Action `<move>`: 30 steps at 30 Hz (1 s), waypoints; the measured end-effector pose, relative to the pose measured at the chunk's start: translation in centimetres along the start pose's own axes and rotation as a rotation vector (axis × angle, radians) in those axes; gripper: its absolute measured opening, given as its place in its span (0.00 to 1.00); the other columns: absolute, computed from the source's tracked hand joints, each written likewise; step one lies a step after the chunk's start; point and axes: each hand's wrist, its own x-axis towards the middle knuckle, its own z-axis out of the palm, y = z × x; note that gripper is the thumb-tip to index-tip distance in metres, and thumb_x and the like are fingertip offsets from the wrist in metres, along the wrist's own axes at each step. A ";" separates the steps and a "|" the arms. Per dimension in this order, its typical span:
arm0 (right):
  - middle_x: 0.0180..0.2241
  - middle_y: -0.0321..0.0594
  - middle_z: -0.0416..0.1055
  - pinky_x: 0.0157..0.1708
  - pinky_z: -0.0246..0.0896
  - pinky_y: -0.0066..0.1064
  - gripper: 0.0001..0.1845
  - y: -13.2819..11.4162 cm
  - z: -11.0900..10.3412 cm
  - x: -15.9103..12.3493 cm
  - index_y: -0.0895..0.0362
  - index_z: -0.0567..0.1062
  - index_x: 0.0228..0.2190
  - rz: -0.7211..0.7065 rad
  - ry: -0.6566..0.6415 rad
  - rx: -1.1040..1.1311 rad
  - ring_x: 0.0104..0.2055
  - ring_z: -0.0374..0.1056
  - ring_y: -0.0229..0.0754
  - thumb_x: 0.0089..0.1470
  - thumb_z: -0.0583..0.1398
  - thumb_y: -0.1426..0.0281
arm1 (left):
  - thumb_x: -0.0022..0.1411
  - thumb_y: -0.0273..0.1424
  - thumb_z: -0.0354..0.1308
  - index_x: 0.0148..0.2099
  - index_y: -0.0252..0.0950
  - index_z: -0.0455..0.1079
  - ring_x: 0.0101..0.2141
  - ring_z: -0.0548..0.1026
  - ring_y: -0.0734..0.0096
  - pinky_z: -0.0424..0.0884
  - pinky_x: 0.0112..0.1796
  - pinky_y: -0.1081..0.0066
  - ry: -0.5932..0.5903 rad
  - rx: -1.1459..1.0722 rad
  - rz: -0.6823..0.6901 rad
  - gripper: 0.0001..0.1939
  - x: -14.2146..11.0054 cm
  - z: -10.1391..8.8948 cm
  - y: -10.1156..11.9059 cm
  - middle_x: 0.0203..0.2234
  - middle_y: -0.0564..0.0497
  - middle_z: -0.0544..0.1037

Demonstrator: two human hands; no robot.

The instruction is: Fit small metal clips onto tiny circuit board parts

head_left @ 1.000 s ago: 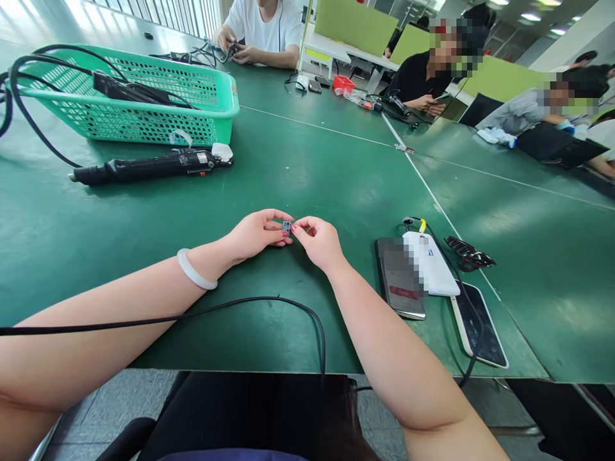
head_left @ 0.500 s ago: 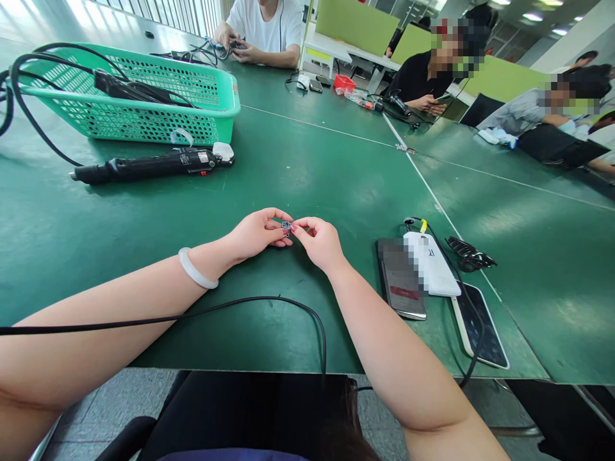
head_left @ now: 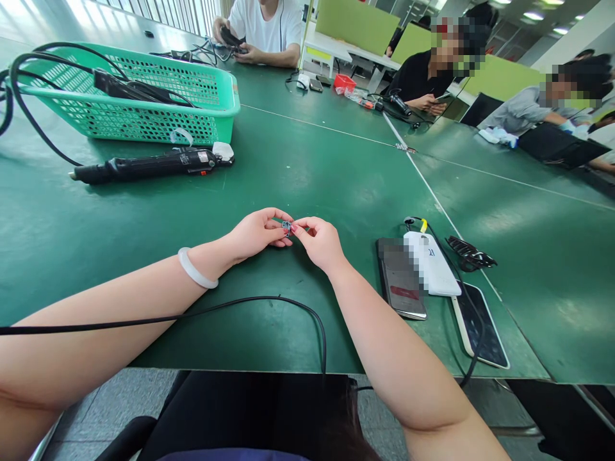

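Note:
A small dark square piece with a light pattern [head_left: 286, 226] sits between my two hands, above the green table [head_left: 307, 166]; its kind is too small to tell. My left hand [head_left: 259, 234] pinches it from the left with thumb and fingers closed. From the right, the thumb and forefinger of my right hand [head_left: 321, 242] close on its edge. The fingertips of both hands nearly meet around it and hide part of it. A white bangle [head_left: 196, 269] circles my left wrist.
At upper left stands a green mesh basket [head_left: 163, 115] with black cables, a black electric screwdriver [head_left: 154, 164] before it. A black cable [head_left: 250, 299] crosses my left forearm. Phones [head_left: 480, 323] and a white power bank [head_left: 431, 264] lie right. Several people sit beyond.
My hands and the small piece stay almost still. Across the table, the person in white has raised a dark object in one hand.

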 end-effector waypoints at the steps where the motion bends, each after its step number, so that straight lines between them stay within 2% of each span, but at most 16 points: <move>1: 0.29 0.36 0.74 0.32 0.59 0.30 0.11 0.0 0.0 0.0 0.55 0.78 0.29 -0.001 0.001 0.000 0.27 0.62 0.35 0.51 0.58 0.63 | 0.57 0.26 0.60 0.43 0.32 0.67 0.31 0.78 0.72 0.73 0.39 0.69 0.000 -0.008 -0.005 0.11 0.0 0.0 0.0 0.26 0.49 0.78; 11: 0.30 0.37 0.74 0.33 0.60 0.30 0.11 0.0 -0.1 0.0 0.55 0.78 0.30 0.009 0.005 -0.023 0.27 0.64 0.36 0.52 0.58 0.64 | 0.57 0.24 0.58 0.45 0.31 0.67 0.32 0.78 0.72 0.73 0.41 0.69 0.004 -0.042 -0.029 0.12 0.0 0.1 0.3 0.29 0.48 0.78; 18: 0.34 0.38 0.75 0.36 0.61 0.31 0.11 0.2 0.0 0.1 0.55 0.78 0.30 -0.017 0.009 -0.001 0.33 0.67 0.38 0.53 0.56 0.66 | 0.55 0.24 0.61 0.42 0.32 0.66 0.31 0.78 0.74 0.73 0.39 0.69 -0.006 -0.077 -0.003 0.11 0.2 0.0 -0.1 0.28 0.50 0.77; 25: 0.32 0.37 0.74 0.32 0.60 0.30 0.09 0.1 0.0 0.0 0.55 0.78 0.31 0.012 -0.008 0.026 0.27 0.62 0.35 0.49 0.60 0.65 | 0.57 0.22 0.59 0.40 0.32 0.65 0.30 0.77 0.76 0.73 0.38 0.72 -0.014 -0.068 0.008 0.09 0.2 0.0 -0.2 0.27 0.52 0.75; 30: 0.32 0.36 0.73 0.30 0.59 0.30 0.10 0.0 0.0 0.0 0.55 0.78 0.32 0.008 -0.015 0.005 0.27 0.61 0.34 0.46 0.62 0.65 | 0.56 0.22 0.59 0.40 0.33 0.65 0.30 0.77 0.77 0.73 0.41 0.69 -0.013 -0.064 0.017 0.08 0.1 0.0 -0.1 0.27 0.53 0.75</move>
